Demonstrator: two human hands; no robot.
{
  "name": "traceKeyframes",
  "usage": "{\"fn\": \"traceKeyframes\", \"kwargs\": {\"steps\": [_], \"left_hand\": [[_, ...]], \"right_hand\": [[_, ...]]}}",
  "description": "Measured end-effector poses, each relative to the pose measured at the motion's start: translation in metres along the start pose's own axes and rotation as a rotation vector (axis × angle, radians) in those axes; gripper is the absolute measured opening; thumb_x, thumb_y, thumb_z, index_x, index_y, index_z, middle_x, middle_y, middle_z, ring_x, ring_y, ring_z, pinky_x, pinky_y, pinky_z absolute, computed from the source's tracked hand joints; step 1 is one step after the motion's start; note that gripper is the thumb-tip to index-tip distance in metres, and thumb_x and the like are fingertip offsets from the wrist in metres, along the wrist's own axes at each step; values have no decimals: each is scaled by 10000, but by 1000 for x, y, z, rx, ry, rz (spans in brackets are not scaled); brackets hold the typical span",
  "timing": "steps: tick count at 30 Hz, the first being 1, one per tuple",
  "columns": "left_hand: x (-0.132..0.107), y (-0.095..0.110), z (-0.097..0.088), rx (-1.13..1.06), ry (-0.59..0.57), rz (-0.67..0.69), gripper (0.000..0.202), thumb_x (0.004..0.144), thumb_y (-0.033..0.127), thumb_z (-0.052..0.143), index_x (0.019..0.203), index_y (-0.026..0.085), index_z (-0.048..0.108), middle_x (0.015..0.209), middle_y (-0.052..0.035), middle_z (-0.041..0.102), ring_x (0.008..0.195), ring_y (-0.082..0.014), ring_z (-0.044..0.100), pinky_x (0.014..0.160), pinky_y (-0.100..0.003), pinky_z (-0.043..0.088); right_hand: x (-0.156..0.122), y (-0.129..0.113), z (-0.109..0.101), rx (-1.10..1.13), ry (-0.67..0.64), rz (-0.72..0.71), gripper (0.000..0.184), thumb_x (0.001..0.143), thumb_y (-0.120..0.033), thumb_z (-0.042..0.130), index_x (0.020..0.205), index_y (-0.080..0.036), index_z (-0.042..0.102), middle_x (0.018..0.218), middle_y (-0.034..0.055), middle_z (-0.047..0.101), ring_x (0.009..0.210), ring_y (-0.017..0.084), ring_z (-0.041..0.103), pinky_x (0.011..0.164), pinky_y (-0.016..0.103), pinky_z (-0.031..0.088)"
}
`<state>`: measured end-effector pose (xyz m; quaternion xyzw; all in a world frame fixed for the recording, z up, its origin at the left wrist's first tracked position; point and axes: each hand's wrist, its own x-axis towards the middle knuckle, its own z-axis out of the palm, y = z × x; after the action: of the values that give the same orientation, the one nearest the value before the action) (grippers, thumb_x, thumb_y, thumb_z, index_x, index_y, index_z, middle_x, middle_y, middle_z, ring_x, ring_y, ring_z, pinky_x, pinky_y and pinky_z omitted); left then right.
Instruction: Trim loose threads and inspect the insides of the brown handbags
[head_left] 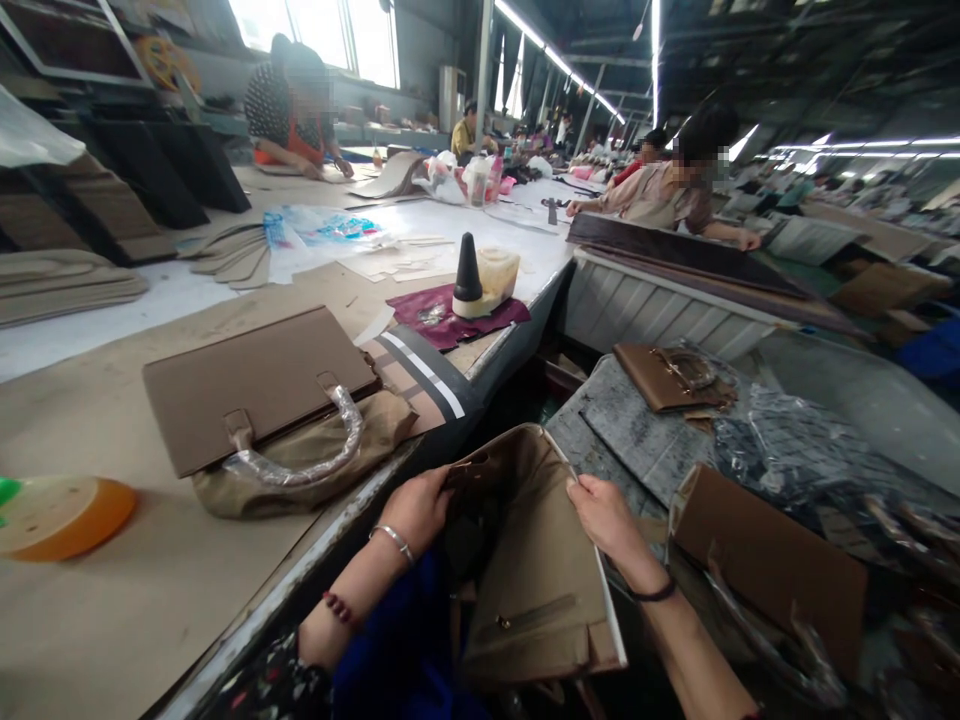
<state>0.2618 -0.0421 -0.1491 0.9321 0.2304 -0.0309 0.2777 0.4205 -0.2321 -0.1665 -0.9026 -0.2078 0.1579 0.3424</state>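
A tan handbag point(536, 560) lies open on my lap, its beige lining showing. My left hand point(420, 510) is closed on the bag's left rim, fingers curled over the edge. Gripping the right rim is my right hand point(604, 515), thumb on top, so the two hands hold the mouth of the bag apart. A finished taupe handbag point(259, 385) with a plastic-wrapped handle point(307, 455) lies flat on the worktable point(112, 600) to my left, on top of a khaki dust bag.
An orange tape roll point(60, 515) sits at the table's near left. A black cone and glue pot point(476, 280) stand on maroon cloth. Another brown bag point(675, 375) and plastic wrapping point(795, 430) lie at right. A brown box point(769, 560) is beside my right arm. People work at far tables.
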Motion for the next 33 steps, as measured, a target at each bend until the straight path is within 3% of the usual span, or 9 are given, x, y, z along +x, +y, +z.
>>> {"fn": "traceKeyframes", "kwargs": {"steps": [7, 12, 14, 16, 19, 21, 25, 29, 33], "left_hand": [[19, 36, -29, 169, 144, 98, 306, 843, 327, 350, 1007, 212, 581, 914, -53, 631, 831, -186, 593, 724, -271, 445], [4, 61, -62, 272, 37, 118, 282, 810, 354, 388, 883, 232, 630, 825, -38, 648, 758, -187, 604, 623, -251, 427], [-11, 62, -70, 283, -44, 144, 262, 793, 355, 413, 871, 247, 639, 807, -30, 656, 761, -189, 604, 611, -247, 416], [-26, 57, -71, 272, -129, 152, 252, 784, 349, 426, 872, 257, 644, 788, -26, 661, 743, -188, 605, 597, -245, 408], [-42, 42, -61, 162, -278, 145, 242, 779, 326, 438, 883, 263, 646, 766, -10, 664, 713, -164, 603, 601, -225, 407], [-48, 29, -48, 64, -376, 141, 241, 776, 305, 446, 908, 267, 644, 787, 1, 666, 730, -149, 602, 635, -209, 415], [-49, 8, -21, -18, -429, 142, 263, 792, 283, 425, 954, 278, 632, 839, -4, 654, 773, -151, 597, 679, -213, 426], [-45, 3, -13, 2, -358, 125, 284, 829, 304, 372, 946, 241, 623, 826, -23, 625, 756, -145, 583, 679, -214, 427], [-40, 2, -16, 7, -352, 132, 271, 830, 303, 371, 928, 239, 616, 819, -19, 608, 746, -140, 581, 665, -211, 430]], "right_hand": [[-18, -26, -2, 344, 62, 172, 156, 725, -289, 358, 597, -208, 393, 505, -10, 480, 458, 127, 460, 435, 237, 344], [-84, -48, 11, 844, -246, 339, 225, 704, -357, 455, 845, -181, 462, 728, 48, 619, 560, 148, 598, 505, 255, 456], [-113, -40, 19, 924, -393, 446, 329, 658, -446, 524, 830, -172, 462, 694, 52, 614, 530, 151, 597, 464, 237, 435], [-136, -21, 25, 828, -552, 517, 436, 616, -548, 533, 815, -165, 469, 571, 37, 586, 425, 142, 551, 384, 213, 364], [-156, 17, 26, 571, -650, 410, 411, 650, -576, 491, 758, -179, 512, 564, 44, 584, 438, 139, 534, 398, 218, 328], [-161, 37, 19, 231, -582, 293, 344, 673, -540, 500, 627, -199, 523, 601, 69, 600, 523, 185, 566, 452, 264, 358], [-152, 44, 6, -392, -149, 110, 224, 739, -438, 499, 683, -225, 543, 582, 83, 593, 589, 253, 579, 536, 345, 389], [-122, 22, 14, -382, 110, -280, 124, 832, -303, 428, 873, -218, 508, 803, 78, 593, 775, 216, 572, 698, 336, 425], [-85, 11, 32, -357, 212, -345, 151, 830, -266, 457, 956, -185, 471, 896, 91, 573, 881, 217, 546, 761, 323, 423]]}}
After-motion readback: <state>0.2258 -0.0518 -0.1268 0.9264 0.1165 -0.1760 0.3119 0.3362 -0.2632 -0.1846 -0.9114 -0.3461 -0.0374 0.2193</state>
